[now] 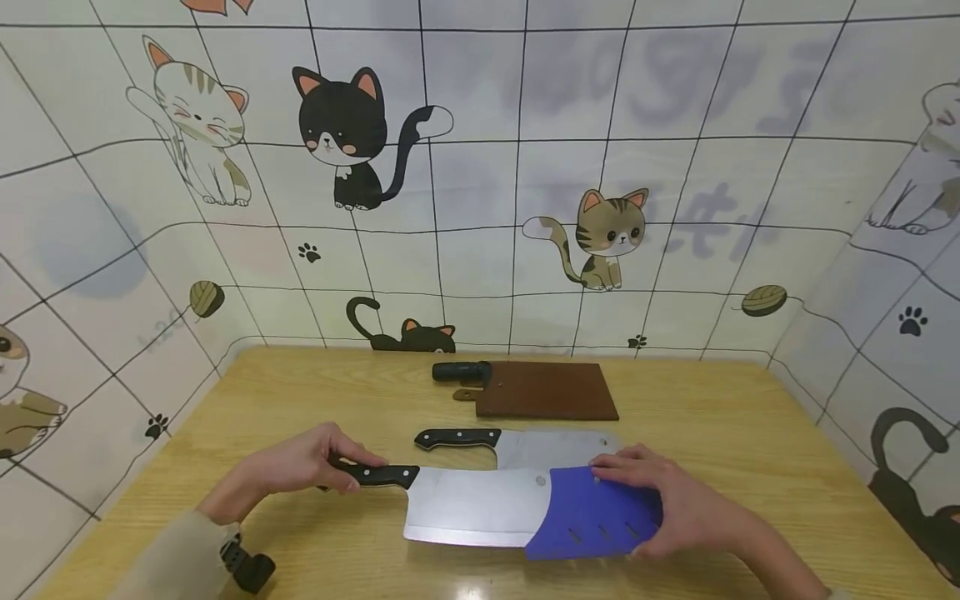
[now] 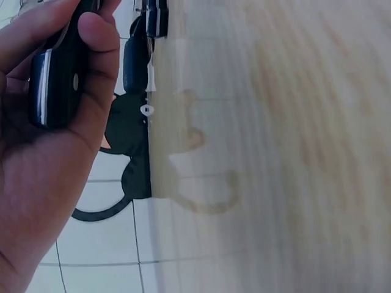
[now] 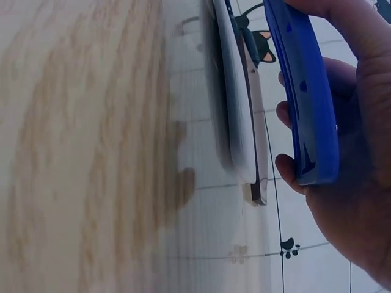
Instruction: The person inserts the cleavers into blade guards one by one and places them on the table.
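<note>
A cleaver (image 1: 480, 504) with a black riveted handle spans the space between both hands, its edge facing me. My left hand (image 1: 311, 462) grips the handle (image 2: 58, 85), thumb and fingers around it. Over the far end of the blade sits a blue slotted blade cover (image 1: 592, 517). My right hand (image 1: 667, 500) holds that cover by its outer end, fingers on top and thumb below; the right wrist view shows the cover (image 3: 305, 97) raised above the tabletop. The blade tip is hidden inside it.
Just behind lies a second cleaver (image 1: 555, 448) with a black handle, partly covered from view. Farther back are a brown rectangular blade cover (image 1: 547, 392) and a black handle (image 1: 457, 372) at its left. The wooden table (image 1: 337, 383) meets a cat-patterned wall covering (image 1: 480, 183).
</note>
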A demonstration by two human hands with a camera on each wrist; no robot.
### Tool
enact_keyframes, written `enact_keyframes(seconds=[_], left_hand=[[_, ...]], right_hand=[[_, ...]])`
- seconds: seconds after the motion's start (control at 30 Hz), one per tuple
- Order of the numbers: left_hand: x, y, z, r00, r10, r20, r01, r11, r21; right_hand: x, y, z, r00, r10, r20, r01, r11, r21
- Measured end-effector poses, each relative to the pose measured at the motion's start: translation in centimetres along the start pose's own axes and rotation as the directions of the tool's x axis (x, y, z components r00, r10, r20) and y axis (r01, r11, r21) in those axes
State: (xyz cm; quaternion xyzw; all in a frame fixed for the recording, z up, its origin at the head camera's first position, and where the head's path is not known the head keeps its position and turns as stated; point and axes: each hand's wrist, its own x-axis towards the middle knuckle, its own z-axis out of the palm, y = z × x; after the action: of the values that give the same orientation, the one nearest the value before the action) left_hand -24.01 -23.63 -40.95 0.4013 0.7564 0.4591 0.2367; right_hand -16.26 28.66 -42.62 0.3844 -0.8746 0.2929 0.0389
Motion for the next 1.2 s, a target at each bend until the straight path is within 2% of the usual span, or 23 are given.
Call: enact_keyframes(seconds=[0.1, 0.2, 0.33, 0.57, 0.83, 1.1, 1.2], left_hand=[[0.7, 0.2, 0.2, 1.000, -0.009, 0.026, 0.008, 1.000, 0.006], [1.2, 0.4, 0.5, 0.999, -0.023, 0.031, 0.022, 1.000, 0.013], [1.3, 0.8, 0.7, 0.999, -0.027, 0.016, 0.027, 0.999, 0.020], [1.4, 1.2, 0.7, 1.000, 0.001, -0.009, 0.000, 0.999, 0.047], [1.9, 1.3, 0.3, 0.999, 0.009, -0.031, -0.007, 0.999, 0.054], [1.9, 1.3, 0.7, 0.999, -0.010, -0.050, 0.012, 0.999, 0.034], [2.0, 1.3, 1.1, 0.999, -0.010, -0.053, 0.012, 0.999, 0.031]], right_hand=[[0.0, -0.5, 0.2, 0.998, 0.012, 0.057, -0.013, 1.000, 0.009], [0.0, -0.9, 0.2, 0.997, 0.018, 0.070, -0.018, 1.000, -0.005], [-0.1, -1.1, 0.1, 0.999, 0.011, 0.039, -0.010, 0.999, -0.047], [-0.2, -0.9, 0.0, 0.999, -0.048, -0.014, 0.046, 0.992, -0.116], [0.3, -1.3, -0.9, 1.000, -0.004, -0.003, 0.003, 0.989, -0.151], [0.4, -1.4, -1.3, 1.000, -0.005, 0.011, 0.006, 0.984, -0.177], [0.5, -1.3, -1.2, 0.999, -0.031, -0.009, 0.029, 0.985, -0.168]])
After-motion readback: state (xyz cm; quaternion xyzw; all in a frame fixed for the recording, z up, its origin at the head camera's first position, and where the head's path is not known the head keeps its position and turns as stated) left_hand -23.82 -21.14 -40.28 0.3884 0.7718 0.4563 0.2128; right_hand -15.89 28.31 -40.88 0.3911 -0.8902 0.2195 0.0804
